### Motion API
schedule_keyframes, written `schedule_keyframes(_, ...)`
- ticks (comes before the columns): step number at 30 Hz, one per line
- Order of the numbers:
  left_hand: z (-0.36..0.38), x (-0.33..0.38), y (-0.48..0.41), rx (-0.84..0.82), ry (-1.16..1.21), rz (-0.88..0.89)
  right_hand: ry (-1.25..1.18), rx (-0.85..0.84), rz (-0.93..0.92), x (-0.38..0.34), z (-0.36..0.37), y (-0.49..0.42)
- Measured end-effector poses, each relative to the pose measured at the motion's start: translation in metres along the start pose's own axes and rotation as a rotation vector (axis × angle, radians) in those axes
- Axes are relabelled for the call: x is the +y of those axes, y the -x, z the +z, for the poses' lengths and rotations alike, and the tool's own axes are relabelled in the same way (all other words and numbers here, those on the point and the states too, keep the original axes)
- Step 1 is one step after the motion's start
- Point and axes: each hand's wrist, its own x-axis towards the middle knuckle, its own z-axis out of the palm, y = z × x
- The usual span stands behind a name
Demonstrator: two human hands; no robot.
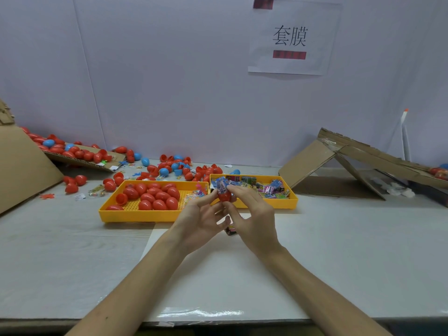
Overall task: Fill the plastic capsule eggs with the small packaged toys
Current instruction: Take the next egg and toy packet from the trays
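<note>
Both hands meet above the table in front of two yellow trays. My left hand (202,215) holds a red capsule egg half (224,196) at its fingertips. A blue packaged toy (221,187) sticks out of the egg's top, and my right hand (252,214) pinches it there. The left yellow tray (135,215) holds several red eggs (155,196). Small packaged toys (264,187) fill the right yellow tray (286,204). A dark packet (230,230) lies on the table under my hands, mostly hidden.
Loose red and blue eggs (169,166) are scattered behind the trays and on a cardboard flap (80,158) at the left. A folded cardboard box (344,166) leans at the right. A paper sign (291,37) hangs on the wall.
</note>
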Motion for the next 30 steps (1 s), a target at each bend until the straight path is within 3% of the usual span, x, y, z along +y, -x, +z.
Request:
schedule_keyframes(10, -0.0027, -0.0006, 0.0004, 0.015, 0.040, -0.045, 0.004, 0.019, -0.004, 0.0042, 0.0016, 0.0015)
schedule_keyframes(30, 0.0021, -0.0040, -0.0032, 0.024, -0.299, 0.049, 0.031, 0.000, 0.041, 0.0020, -0.0017, -0.0031)
